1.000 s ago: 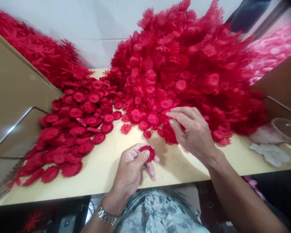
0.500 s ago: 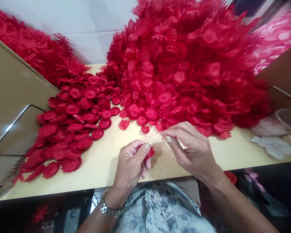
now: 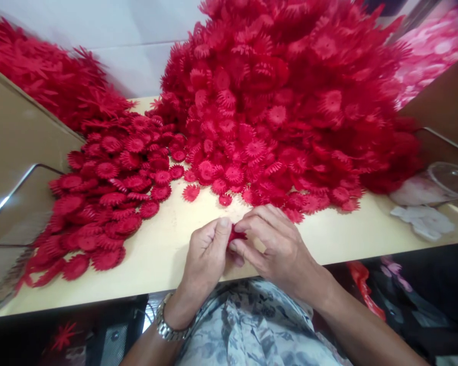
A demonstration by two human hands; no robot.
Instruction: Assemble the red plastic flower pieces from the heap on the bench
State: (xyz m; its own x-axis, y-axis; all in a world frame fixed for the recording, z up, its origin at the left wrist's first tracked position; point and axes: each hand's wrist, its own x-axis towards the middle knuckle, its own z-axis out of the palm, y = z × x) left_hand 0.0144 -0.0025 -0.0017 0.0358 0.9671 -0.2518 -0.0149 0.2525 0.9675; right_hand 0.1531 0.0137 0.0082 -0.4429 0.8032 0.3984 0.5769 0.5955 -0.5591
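Between my hands, just above the table [image 3: 168, 229], is a small red petal piece [image 3: 237, 235], mostly covered by fingers. My left hand [image 3: 209, 249] pinches it between thumb and fingers. From the other side, the thumb and fingertips of my right hand [image 3: 270, 244] close on the same red piece. Whether it is one layer or several cannot be made out. Behind my hands rises a big heap of red fringed flower discs [image 3: 259, 127]. A lower pile of red discs [image 3: 107, 203] lies to the left, some of them stacked.
Brown panels [image 3: 19, 117] bound the table at both sides. Spiky red petal pieces [image 3: 41, 76] are piled at the back left. At right lie a white crumpled scrap [image 3: 423, 221] and a clear round container [image 3: 452, 179]. Pink pieces [image 3: 431, 56] show beyond.
My right hand has moved left and down from the edge of the heap to the red piece in my left hand. The view has shifted slightly.
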